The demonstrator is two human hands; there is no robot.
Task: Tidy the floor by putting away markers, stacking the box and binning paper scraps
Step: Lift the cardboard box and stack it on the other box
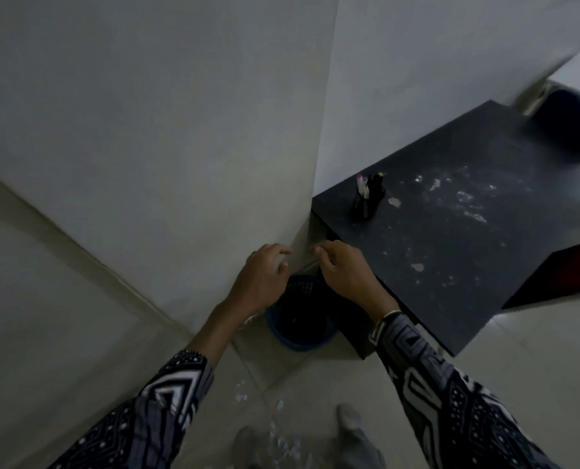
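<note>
Directly below both hands (298, 269), blue bin (300, 340), scraps (282, 441) nearer feet

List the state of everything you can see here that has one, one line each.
Left hand: fingers curled over the bin, contents unclear.
Right hand: fingers curled above the bin, contents unclear.
Blue bin: upright on the floor, open top.
Marker holder: upright on the black table, markers standing inside.
Paper scraps: still scattered on the floor.

The bin's (302, 319) inside is too dark to read; the top-right dark object (572, 120) is blurred.
</note>
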